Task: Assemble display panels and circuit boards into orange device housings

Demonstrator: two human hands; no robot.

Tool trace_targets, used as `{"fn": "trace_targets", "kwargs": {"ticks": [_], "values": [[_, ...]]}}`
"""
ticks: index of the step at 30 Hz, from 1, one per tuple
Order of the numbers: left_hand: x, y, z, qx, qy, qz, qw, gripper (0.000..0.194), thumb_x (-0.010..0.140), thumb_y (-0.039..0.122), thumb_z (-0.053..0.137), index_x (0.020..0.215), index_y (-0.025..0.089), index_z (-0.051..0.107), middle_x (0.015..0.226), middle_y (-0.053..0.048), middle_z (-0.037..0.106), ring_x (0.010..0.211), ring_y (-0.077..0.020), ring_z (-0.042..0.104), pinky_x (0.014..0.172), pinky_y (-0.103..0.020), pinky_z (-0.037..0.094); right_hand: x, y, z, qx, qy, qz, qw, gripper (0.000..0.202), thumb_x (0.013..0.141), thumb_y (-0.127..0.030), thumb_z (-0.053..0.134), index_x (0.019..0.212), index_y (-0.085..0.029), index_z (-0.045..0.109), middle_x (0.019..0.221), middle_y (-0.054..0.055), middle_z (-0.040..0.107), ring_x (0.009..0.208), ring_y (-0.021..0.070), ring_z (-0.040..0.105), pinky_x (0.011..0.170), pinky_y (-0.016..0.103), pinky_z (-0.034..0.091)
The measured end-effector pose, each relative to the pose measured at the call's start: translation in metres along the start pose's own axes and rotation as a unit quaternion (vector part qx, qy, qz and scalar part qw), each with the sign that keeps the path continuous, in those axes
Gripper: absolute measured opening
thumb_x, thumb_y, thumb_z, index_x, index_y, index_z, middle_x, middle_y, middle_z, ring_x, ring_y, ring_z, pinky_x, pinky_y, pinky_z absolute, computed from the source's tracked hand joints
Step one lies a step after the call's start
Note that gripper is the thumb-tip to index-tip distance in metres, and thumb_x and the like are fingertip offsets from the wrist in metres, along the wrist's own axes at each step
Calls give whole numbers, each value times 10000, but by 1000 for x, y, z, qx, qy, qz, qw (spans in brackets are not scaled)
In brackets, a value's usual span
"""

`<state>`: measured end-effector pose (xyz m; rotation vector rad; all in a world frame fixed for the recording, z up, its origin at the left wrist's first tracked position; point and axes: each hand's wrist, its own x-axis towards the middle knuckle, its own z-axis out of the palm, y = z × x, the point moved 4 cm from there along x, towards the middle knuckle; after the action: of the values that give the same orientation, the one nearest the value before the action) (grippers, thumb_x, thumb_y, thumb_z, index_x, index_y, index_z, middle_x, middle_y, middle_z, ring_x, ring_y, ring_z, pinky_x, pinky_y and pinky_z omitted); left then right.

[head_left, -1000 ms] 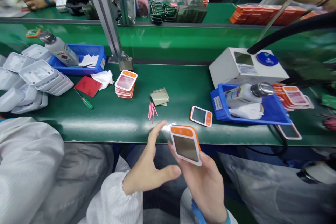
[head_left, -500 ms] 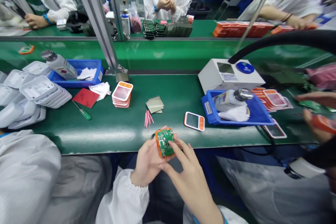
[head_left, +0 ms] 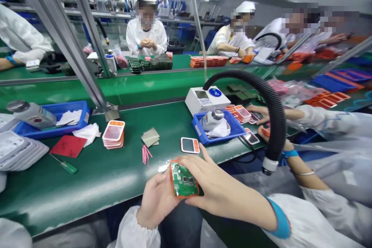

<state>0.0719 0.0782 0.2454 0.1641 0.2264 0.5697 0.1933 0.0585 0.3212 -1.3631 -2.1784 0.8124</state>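
Observation:
A green circuit board (head_left: 183, 183) sits in an orange housing, component side up, just over the table's near edge. My left hand (head_left: 158, 197) supports it from the left and below, thumb along its side. My right hand (head_left: 212, 180) is wrapped around its right side, fingers over the far edge and thumb near the bottom corner. Beyond my hands lies a white-and-orange device (head_left: 190, 145) with a dark screen. Thin pink strips (head_left: 145, 154) and a small pile of greyish square sheets (head_left: 150, 136) lie to the left of it.
A stack of orange-and-white frames (head_left: 114, 133), a red sheet (head_left: 69, 146), a green screwdriver (head_left: 67, 166) and white casings (head_left: 21, 151) are at left. A blue tray (head_left: 203, 136) holds a bottle. A black hose (head_left: 270, 112) arches at right, before a co-worker's hands (head_left: 261, 116).
My view has swung right and upward. My right hand has gone from fingertips on the board to wrapping around its right side. The board remains in my left hand.

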Motion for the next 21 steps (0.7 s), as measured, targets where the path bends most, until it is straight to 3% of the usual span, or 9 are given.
{"fn": "trace_targets", "kwargs": {"ticks": [5,9,13,17,21], "values": [[3,9,3,2,-44,12,999,498,791,264,497,1286,209,509,1102,-52,690,1020,-220,614,934,-360,387,14,-12,-19,-44,-23,-10,999,585,763,-305,699,1299,-215,481,1200,115,610,1115,308,576,1114,629,133],[8,17,-14,39,-78,13,996,465,804,312,490,1259,218,513,1200,-113,658,1115,-286,597,1002,-465,320,47,-14,-46,-126,-19,-14,992,509,759,-302,675,1215,-199,474,1113,91,627,1029,274,608,1113,616,160],[10,24,-38,102,-121,0,987,535,800,367,477,1312,211,462,1327,-177,577,1196,-335,557,1016,-505,285,107,0,-79,-244,-35,35,968,573,688,-316,728,1159,-172,434,1059,82,635,923,244,620,1086,558,267],[8,22,-54,182,-142,16,973,481,793,343,491,1258,222,511,1269,-158,625,1154,-313,594,1015,-505,297,185,38,-105,-289,-37,55,955,699,656,-320,792,1232,-162,429,1172,103,607,1017,271,601,1073,624,238],[10,19,-52,242,-153,21,958,485,698,251,584,1183,265,588,1167,-116,685,1117,-325,619,1005,-513,329,258,83,-113,-327,-34,91,940,416,889,-377,594,1244,-176,516,1257,93,558,1122,253,559,982,516,427]]}}
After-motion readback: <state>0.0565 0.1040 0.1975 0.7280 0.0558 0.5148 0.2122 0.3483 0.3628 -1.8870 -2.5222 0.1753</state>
